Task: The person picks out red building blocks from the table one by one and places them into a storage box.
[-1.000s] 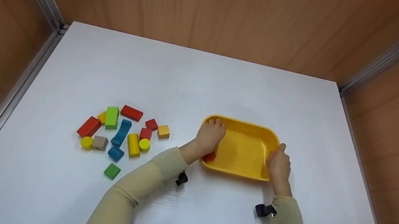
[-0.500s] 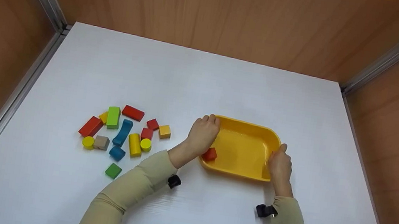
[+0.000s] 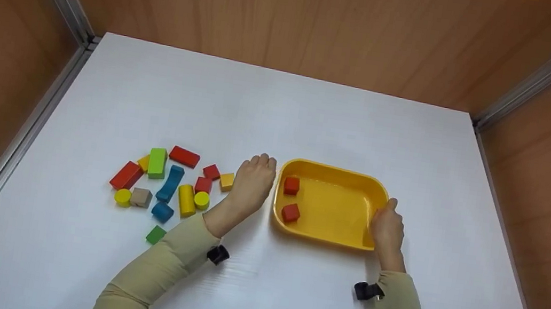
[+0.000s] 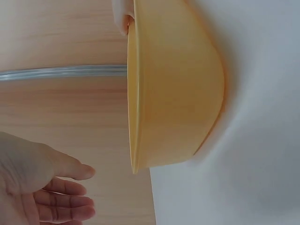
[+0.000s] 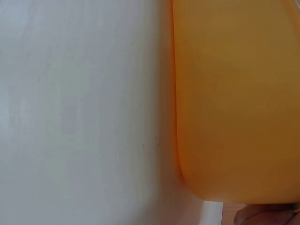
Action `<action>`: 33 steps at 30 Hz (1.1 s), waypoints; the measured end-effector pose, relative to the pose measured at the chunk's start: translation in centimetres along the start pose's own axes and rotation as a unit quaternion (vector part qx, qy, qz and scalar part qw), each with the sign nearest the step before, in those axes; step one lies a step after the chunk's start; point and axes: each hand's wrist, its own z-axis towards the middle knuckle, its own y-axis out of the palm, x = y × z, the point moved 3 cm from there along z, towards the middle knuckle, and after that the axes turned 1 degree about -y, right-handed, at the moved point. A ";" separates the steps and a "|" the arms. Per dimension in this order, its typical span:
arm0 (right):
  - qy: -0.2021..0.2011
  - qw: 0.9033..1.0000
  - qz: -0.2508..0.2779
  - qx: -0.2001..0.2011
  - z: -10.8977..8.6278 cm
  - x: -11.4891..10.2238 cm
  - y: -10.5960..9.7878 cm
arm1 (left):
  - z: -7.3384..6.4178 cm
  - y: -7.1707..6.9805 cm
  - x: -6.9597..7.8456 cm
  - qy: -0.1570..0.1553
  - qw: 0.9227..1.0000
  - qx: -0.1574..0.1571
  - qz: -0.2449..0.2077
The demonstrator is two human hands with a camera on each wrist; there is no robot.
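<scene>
A yellow plastic tub [image 3: 335,206] stands right of centre in the head view, with a red cube [image 3: 291,185] and a second red block [image 3: 291,213] inside near its left wall. My right hand [image 3: 387,232] grips the tub's right end, thumb over the rim; the right wrist view catches only part of that hand [image 5: 265,215] beneath the tub's side. Just left of the tub, my left hand [image 3: 252,183] is in the air with relaxed fingers. The left wrist view shows its palm side [image 4: 42,183] holding nothing, apart from the tub's outer wall [image 4: 180,89].
Left of the left hand lies a loose group of wooden blocks, among them a yellow cylinder [image 3: 186,200], a blue curved block [image 3: 170,183], a light green block [image 3: 157,162] and a green block [image 3: 156,234]. Wooden panels [image 3: 295,17] border the white table [image 3: 281,112].
My left hand has moved left out of the tub, over its rim, uncovering two red blocks inside. My right hand keeps its grip on the tub's right end.
</scene>
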 end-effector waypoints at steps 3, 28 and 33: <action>0.003 1.000 0.000 -0.005 0.0 0.0 0.0 | -0.6 0.0 -0.9 -0.020 1.000 -0.006 -0.006; 0.006 1.000 0.001 -0.008 -0.1 0.0 -0.1 | -5.3 1.6 -7.4 -0.172 0.974 -0.143 -0.028; 0.014 1.000 0.004 -0.015 -0.1 0.0 -0.1 | -5.9 2.1 -8.3 -0.223 0.956 -0.181 -0.053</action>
